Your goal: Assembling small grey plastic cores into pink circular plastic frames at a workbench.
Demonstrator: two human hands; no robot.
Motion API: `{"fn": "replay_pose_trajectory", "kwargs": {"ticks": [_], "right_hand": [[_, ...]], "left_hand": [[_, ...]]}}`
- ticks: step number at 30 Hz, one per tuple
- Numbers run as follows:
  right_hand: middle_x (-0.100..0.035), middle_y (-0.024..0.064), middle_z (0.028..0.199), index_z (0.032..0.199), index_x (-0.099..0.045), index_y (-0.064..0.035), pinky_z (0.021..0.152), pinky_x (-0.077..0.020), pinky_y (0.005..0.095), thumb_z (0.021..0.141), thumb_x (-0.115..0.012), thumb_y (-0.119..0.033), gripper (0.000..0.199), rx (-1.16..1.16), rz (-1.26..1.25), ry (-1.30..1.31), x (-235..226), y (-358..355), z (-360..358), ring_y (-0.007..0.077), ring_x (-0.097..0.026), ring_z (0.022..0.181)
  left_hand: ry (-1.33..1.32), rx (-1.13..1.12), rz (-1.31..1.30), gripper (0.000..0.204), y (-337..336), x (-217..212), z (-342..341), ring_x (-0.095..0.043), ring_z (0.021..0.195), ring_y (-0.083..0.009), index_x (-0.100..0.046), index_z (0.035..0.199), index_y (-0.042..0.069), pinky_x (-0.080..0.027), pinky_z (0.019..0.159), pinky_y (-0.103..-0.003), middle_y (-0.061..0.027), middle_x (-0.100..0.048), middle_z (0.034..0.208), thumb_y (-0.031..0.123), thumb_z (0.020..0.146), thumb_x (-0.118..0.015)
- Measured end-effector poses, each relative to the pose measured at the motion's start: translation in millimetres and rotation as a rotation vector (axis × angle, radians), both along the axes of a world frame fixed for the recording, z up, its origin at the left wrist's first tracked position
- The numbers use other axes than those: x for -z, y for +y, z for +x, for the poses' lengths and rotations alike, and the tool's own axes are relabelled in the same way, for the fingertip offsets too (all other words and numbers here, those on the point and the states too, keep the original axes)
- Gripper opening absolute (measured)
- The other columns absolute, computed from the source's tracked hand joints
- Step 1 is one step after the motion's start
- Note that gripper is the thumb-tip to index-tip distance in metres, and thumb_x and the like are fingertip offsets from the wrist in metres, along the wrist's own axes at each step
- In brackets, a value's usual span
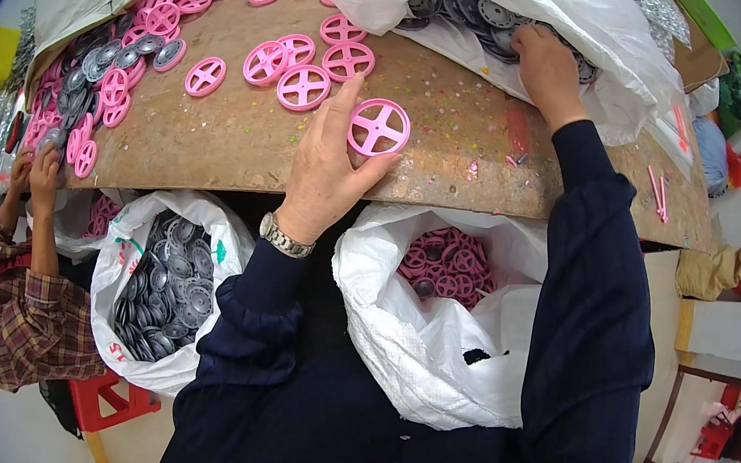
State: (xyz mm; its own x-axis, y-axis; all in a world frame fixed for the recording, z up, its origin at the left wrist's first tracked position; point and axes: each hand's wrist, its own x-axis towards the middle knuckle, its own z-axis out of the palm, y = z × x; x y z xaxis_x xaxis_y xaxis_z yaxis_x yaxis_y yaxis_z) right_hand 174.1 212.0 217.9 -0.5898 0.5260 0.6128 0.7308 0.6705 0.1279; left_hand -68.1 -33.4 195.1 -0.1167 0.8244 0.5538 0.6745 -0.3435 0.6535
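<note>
My left hand is over the near part of the table, its thumb and forefinger on the rim of a pink four-spoked wheel ring. Several more pink rings lie just beyond it. My right hand reaches into the mouth of a white sack on the table. Its bent fingers touch a pile of round grey discs; what is between the fingertips is hidden.
An open white sack of pink pieces hangs below the table edge. Left of it stands a sack of grey discs. A pink and grey heap covers the table's left side, where a co-worker's hands work. A red stool is below.
</note>
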Motion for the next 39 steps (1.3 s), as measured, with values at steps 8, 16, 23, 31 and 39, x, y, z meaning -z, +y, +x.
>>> {"fn": "replay_pose_trajectory", "kwargs": {"ticks": [8,16,23,31,39], "right_hand": [[-0.07,0.0134,0.093,0.101,-0.064,-0.0069,0.077,-0.0502,0.0435,0.093,-0.06,-0.03,0.025,0.176,-0.35,0.206,-3,-29,25,0.0352,-0.065,0.09],[-0.068,0.0186,0.104,0.113,-0.065,-0.0019,0.085,-0.0505,0.0436,0.086,-0.062,-0.057,0.062,0.26,-0.352,0.307,-13,-15,-16,0.0344,-0.065,0.098],[-0.061,0.0193,0.12,0.115,-0.064,-0.0024,0.087,-0.0502,0.0438,0.079,-0.07,-0.054,0.063,0.354,-0.401,0.241,-8,-9,-38,0.0364,-0.061,0.105],[-0.069,0.0121,0.077,0.081,-0.07,-0.0025,0.07,-0.0493,0.0393,0.077,-0.075,-0.043,0.041,0.153,-0.494,0.504,-8,0,-3,0.0293,-0.066,0.074],[-0.062,-0.0059,0.085,0.095,-0.066,-0.0135,0.064,-0.0395,0.0218,0.088,-0.073,-0.029,0.018,-0.114,-1.234,0.938,-36,-101,3,0.0039,-0.054,0.075]], "left_hand": [[-0.013,0.012,0.015,0.09,0,2,-1,-0.059,0.11,-0.0343,-0.034,0.148,0.003,-0.049,0.092,-0.043,-0.0211,-0.055,0.127,0.019,0.073,-0.082],[0.015,0.008,0.039,0.091,0,2,0,-0.059,0.109,-0.0342,-0.033,0.148,0.003,-0.05,0.091,-0.043,-0.021,-0.055,0.128,0.019,0.073,-0.082],[0.035,0.027,0.05,0.093,-1,3,0,-0.059,0.108,-0.0346,-0.031,0.149,0.004,-0.05,0.091,-0.044,-0.0208,-0.057,0.122,0.017,0.072,-0.082],[-0.002,0.06,0.057,0.096,-1,1,-2,-0.059,0.11,-0.0351,-0.029,0.15,0.003,-0.049,0.092,-0.043,-0.0216,-0.057,0.123,0.016,0.072,-0.082],[-0.058,0.132,0.085,0.099,-4,3,7,-0.06,0.11,-0.0333,-0.025,0.152,0.005,-0.05,0.092,-0.042,-0.0204,-0.057,0.124,0.016,0.072,-0.083]]}}
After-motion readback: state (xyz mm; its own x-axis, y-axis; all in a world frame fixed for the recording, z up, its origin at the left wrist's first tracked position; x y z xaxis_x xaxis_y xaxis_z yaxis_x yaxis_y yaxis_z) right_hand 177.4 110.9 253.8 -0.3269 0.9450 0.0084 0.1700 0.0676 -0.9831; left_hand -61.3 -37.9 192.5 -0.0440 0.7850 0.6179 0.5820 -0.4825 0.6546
